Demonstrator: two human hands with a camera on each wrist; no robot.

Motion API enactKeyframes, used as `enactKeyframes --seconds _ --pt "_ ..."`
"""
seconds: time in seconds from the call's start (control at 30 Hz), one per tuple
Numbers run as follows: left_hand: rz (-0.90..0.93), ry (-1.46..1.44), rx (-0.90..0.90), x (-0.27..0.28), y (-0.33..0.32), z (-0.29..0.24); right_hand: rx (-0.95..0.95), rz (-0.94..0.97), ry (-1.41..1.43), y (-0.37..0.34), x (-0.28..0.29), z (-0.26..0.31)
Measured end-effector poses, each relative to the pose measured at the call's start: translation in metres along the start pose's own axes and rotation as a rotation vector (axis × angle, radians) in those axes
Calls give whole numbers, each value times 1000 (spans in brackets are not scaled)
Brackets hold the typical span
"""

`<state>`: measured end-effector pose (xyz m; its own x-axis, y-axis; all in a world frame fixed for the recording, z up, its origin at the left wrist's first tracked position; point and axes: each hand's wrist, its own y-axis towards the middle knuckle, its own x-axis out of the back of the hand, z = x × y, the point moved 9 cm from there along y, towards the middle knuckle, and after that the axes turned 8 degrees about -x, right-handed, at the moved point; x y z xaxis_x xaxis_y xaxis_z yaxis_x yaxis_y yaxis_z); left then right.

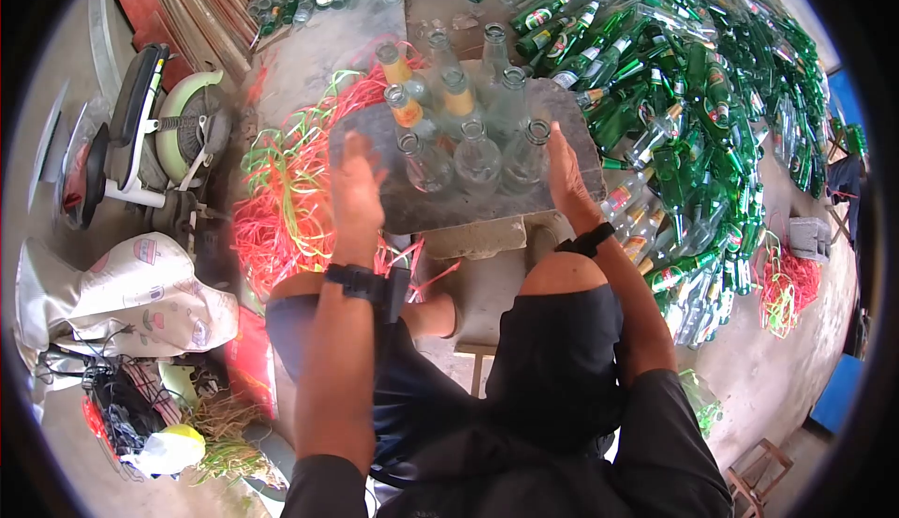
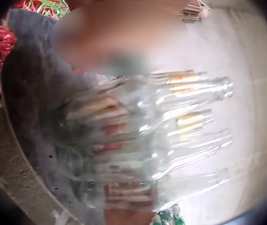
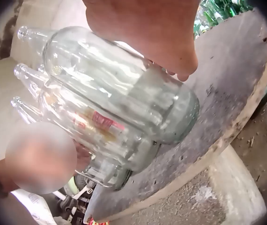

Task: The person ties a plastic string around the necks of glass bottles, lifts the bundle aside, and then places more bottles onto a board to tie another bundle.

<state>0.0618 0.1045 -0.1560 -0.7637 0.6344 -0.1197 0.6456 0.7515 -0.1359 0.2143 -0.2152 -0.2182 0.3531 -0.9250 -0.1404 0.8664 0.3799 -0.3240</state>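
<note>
Several clear glass bottles (image 1: pixel 478 157) stand upright in a tight block on a dark stone slab (image 1: pixel 417 214). Some at the back left carry a yellow-orange label (image 1: pixel 405 111). My right hand (image 1: pixel 569 178) lies flat along the right side of the block, fingers straight; in the right wrist view it is right against the nearest bottle (image 3: pixel 119 84). On the opposite side my left hand (image 1: pixel 358 195) is held upright with fingers extended, slightly left of the bottles and blurred. Part of it is smeared out in the left wrist view.
A large heap of green bottles (image 1: pixel 646 78) fills the right and back. Red and green plastic strips (image 1: pixel 281 228) lie left of the slab. Farther left are a wheeled machine (image 1: pixel 187 125) and a pale printed cloth (image 1: pixel 140 293). A small wooden stool (image 1: pixel 763 471) stands at lower right.
</note>
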Motion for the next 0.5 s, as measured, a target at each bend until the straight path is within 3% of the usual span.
enactKeyframes --seconds 0.07,0.1,0.17,0.4,0.47,0.5 --pt "-68 0 128 -9 -8 43 277 48 -143 -11 -20 26" --pt "-67 5 128 -11 -8 59 275 46 -139 -7 -23 27" --pt "56 -171 134 -23 -12 87 52 73 205 6 -23 9" --pt "71 -389 54 -36 -8 90 37 120 236 27 -23 -3" --pt "56 -402 72 -40 -2 92 73 214 366 26 -34 6" --pt "43 -413 90 -41 0 93 151 235 289 22 -37 15"
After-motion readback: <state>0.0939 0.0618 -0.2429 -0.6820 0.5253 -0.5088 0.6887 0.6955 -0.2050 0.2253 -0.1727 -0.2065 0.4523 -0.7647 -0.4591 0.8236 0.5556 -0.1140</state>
